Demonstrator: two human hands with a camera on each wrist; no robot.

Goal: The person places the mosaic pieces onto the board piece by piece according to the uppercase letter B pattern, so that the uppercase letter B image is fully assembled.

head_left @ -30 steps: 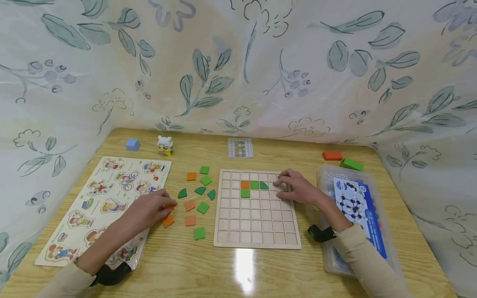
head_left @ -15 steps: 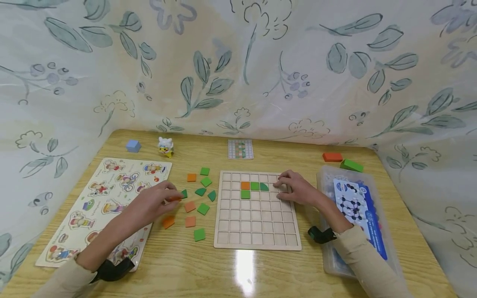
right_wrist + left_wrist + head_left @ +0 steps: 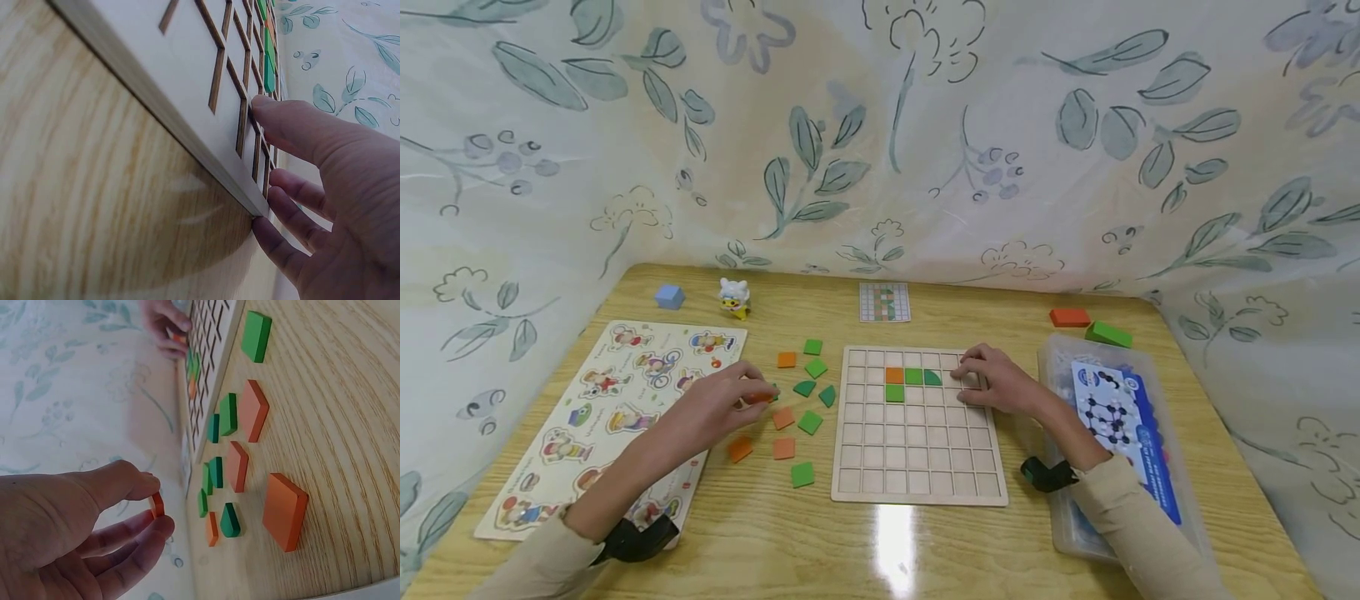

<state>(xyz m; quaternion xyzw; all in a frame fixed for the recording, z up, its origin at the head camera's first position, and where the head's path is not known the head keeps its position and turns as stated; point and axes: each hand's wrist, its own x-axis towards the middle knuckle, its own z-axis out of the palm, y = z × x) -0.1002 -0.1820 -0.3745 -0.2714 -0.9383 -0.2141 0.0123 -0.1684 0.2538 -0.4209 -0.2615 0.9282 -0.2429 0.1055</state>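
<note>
The left hand [image 3: 718, 406] is raised just above the counter [image 3: 880, 542], its thumb and fingers pinching a small orange square tile [image 3: 156, 504]; the left wrist view shows that tile held on edge between the fingertips, clear of the wood. Below and to the right of it lie the loose orange and green tiles [image 3: 797, 400], scattered between the long cartoon picture puzzle [image 3: 580, 433] on the left and the pale wooden grid board [image 3: 917, 467]. The right hand [image 3: 996, 383] rests with relaxed, spread fingers on the far right part of that board; the right wrist view shows the thumb on the board's top and the fingers against its edge. One orange and three green tiles [image 3: 910, 379] already sit in the board's far cells. At the right, a clear plastic box [image 3: 1060, 517] holds a blue-printed leaflet [image 3: 1120, 417]
</note>
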